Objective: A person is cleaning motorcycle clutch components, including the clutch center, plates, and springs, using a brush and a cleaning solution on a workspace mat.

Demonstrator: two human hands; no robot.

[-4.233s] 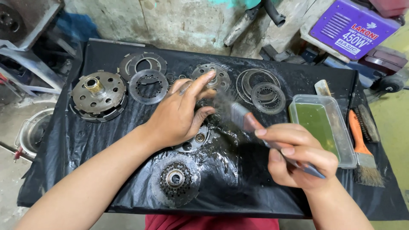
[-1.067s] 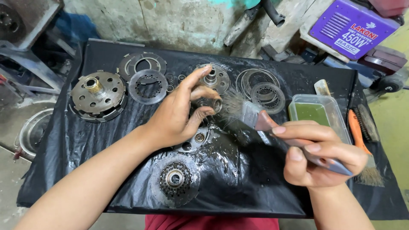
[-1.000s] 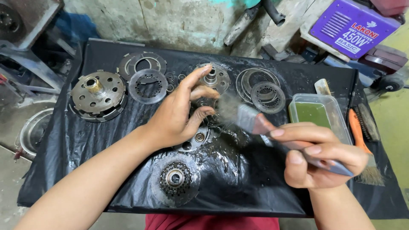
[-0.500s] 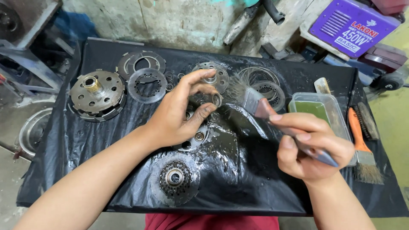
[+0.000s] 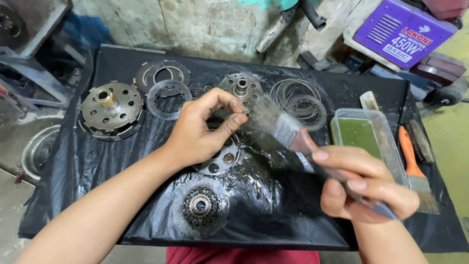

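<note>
The left hand (image 5: 200, 129) has its fingers curled in, thumb and fingertips pinching a small metal part (image 5: 245, 111) just above a round plate with holes (image 5: 221, 157), while the right hand (image 5: 364, 188) is closed around the handle of a paintbrush (image 5: 288, 132) whose blurred bristles reach the pinched piece. All this lies on a wet black plastic sheet (image 5: 273, 205), with a clutch hub (image 5: 111, 108) at the left, a toothed gear piece (image 5: 200, 205) near the front, thin rings (image 5: 298, 100) past the brush, then a clear tub of green liquid (image 5: 364, 139) and an orange-handled wire brush (image 5: 414, 171) at the right. Behind stands a stained concrete wall (image 5: 195, 24) and, far right, a purple machine box (image 5: 403, 29).
</note>
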